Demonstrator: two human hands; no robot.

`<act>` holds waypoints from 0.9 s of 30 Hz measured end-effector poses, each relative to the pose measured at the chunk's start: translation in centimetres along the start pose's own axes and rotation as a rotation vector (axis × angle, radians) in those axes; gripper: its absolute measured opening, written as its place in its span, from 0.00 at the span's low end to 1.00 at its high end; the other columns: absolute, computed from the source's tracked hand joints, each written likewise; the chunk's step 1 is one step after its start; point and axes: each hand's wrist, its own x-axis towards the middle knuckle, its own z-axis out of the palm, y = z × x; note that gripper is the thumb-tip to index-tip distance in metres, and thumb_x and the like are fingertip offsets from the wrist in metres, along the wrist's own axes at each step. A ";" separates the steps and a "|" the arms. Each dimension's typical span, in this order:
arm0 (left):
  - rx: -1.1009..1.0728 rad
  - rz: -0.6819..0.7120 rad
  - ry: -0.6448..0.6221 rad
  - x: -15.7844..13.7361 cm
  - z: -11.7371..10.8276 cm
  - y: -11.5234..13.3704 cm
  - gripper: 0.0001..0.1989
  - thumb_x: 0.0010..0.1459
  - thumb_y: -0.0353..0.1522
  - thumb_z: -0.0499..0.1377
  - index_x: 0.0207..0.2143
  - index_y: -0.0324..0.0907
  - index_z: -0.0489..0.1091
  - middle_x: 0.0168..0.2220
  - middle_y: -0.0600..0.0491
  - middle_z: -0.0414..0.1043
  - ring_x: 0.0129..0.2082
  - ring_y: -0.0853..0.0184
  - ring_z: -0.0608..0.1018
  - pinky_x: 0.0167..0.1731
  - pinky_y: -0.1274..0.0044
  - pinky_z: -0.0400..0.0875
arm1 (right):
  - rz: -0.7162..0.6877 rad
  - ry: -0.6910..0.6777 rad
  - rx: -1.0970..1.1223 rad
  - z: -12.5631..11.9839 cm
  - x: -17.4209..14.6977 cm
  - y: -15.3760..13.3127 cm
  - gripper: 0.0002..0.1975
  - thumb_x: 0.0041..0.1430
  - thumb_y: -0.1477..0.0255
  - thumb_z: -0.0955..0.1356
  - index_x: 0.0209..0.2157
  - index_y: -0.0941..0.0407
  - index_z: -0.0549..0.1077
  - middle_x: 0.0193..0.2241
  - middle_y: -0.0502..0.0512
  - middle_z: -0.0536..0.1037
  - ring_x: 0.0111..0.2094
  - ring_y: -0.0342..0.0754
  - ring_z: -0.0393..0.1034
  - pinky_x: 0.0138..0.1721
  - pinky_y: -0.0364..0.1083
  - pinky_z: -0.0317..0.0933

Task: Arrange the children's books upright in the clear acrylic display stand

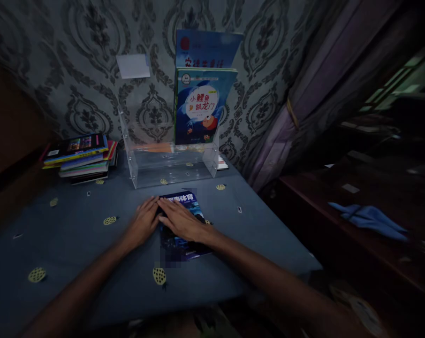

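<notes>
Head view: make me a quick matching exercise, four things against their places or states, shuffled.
1. Flat book
2. Pile of books
3. Curtain
4. Fish-cover book

A. Gathered by a band
B. Upright in the clear stand
C. Partly covered by the right hand
D. Left of the clear stand

Pairs: 1-C, 2-D, 3-A, 4-B

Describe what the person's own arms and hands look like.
The left grip and right grip are human hands, both ungloved. The forearms are slender and bare, with no sleeves in view. No ring, watch or bracelet shows; finer markings are lost in the dim light.
</notes>
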 end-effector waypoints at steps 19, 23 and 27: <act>-0.039 0.078 -0.084 0.1 -1.3 -0.5 0.26 0.69 0.41 0.46 0.65 0.41 0.58 0.66 0.45 0.59 0.69 0.57 0.55 0.64 0.58 0.55 | 0.185 0.090 0.288 -3.3 -3.3 9.6 0.29 0.71 0.54 0.52 0.65 0.52 0.61 0.64 0.57 0.64 0.66 0.51 0.56 0.69 0.61 0.39; -0.039 0.164 -0.176 -1.8 -2.5 0.0 0.25 0.71 0.39 0.45 0.67 0.44 0.56 0.67 0.47 0.56 0.69 0.58 0.53 0.65 0.57 0.53 | 0.192 0.100 0.293 -2.9 -3.2 9.7 0.28 0.70 0.53 0.53 0.65 0.50 0.61 0.64 0.55 0.64 0.66 0.51 0.56 0.68 0.62 0.39; -0.076 0.318 -0.242 -5.4 -4.2 2.0 0.24 0.71 0.35 0.45 0.67 0.48 0.54 0.66 0.50 0.59 0.68 0.61 0.57 0.66 0.59 0.52 | 0.167 0.110 0.282 -2.5 -3.1 9.8 0.29 0.71 0.54 0.52 0.65 0.54 0.61 0.65 0.59 0.63 0.66 0.52 0.55 0.68 0.61 0.39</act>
